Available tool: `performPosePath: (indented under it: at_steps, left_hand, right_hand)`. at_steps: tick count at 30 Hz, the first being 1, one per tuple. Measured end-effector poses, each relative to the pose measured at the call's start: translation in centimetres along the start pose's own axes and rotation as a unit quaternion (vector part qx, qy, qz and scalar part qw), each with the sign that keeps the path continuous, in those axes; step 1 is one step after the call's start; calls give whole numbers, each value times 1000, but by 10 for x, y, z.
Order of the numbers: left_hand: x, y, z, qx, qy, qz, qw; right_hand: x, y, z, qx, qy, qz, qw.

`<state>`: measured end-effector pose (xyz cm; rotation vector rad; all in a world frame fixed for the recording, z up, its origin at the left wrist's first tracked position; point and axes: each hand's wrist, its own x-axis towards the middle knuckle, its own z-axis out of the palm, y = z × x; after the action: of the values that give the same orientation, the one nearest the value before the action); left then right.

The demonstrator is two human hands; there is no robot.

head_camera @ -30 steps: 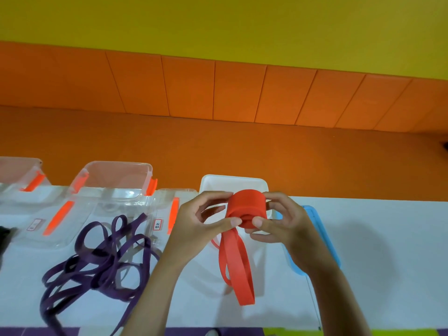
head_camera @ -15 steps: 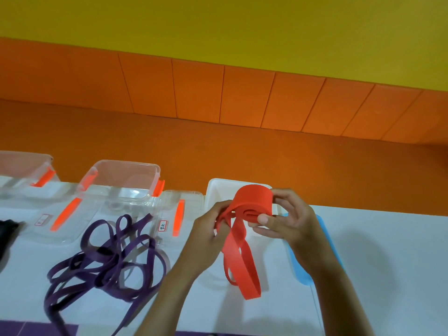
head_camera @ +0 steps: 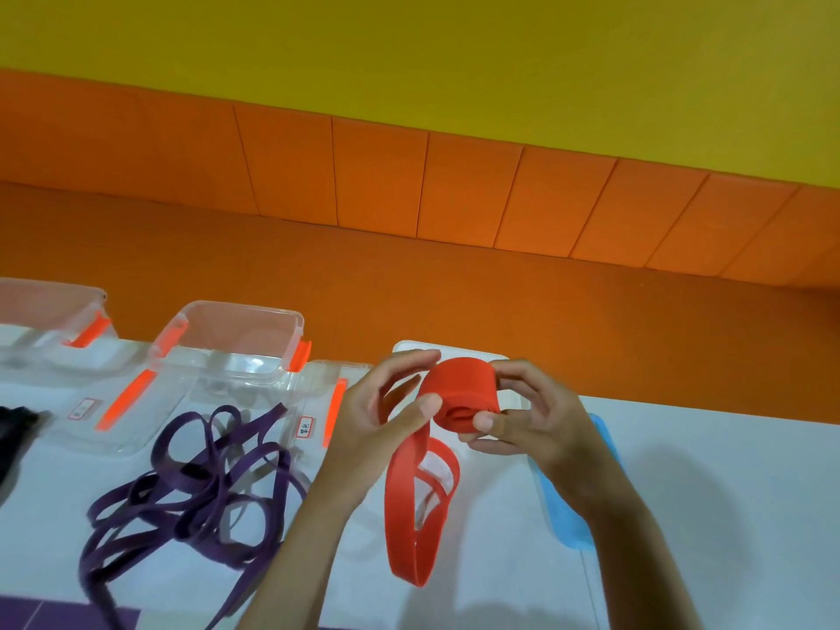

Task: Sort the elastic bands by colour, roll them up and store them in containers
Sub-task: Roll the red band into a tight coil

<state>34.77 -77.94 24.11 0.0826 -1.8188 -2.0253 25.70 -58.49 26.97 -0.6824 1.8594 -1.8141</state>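
Observation:
A red elastic band (head_camera: 459,388) is partly wound into a thick roll held above the white table. My left hand (head_camera: 377,420) grips the roll from the left, thumb on its near face. My right hand (head_camera: 532,416) pinches it from the right, thumb on the same face. The band's unrolled tail (head_camera: 404,507) hangs down as a long loop to the table. A tangle of purple elastic bands (head_camera: 191,488) lies on the table to the left. Behind the roll stands a clear container (head_camera: 454,346), mostly hidden by my hands.
A clear container with orange clips (head_camera: 236,329) stands open at the back left, another (head_camera: 54,306) further left. Clear lids with orange strips (head_camera: 136,397) lie in front of them. A blue lid (head_camera: 568,507) lies under my right forearm. A black object (head_camera: 13,429) sits at the left edge.
The roll has turned between my hands and grown; my left hand went from the hanging tail back onto the roll. The hanging loop is shorter.

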Motion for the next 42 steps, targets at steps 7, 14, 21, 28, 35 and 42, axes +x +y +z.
performPosePath:
  at_steps: [7, 14, 21, 28, 35, 42]
  left_hand:
    - [3, 9, -5, 47, -13, 17, 999]
    - [6, 10, -9, 15, -71, -7, 997]
    - [3, 6, 2, 13, 14, 7, 1000]
    - [-2, 3, 9, -53, 6, -14, 998]
    - [4, 14, 12, -36, 8, 35, 999]
    - [9, 27, -1, 42, -31, 42, 998]
  right_hand:
    - [-5, -2, -3, -80, 30, -20, 996]
    - [-10, -7, -4, -59, 37, -34, 997]
    - [-12, 9, 4, 50, 47, -19, 997]
    - [-12, 12, 0, 139, 45, -33, 989]
    - [-8, 3, -8, 59, 13, -28, 998]
    - [1, -11, -13, -35, 6, -7, 999]
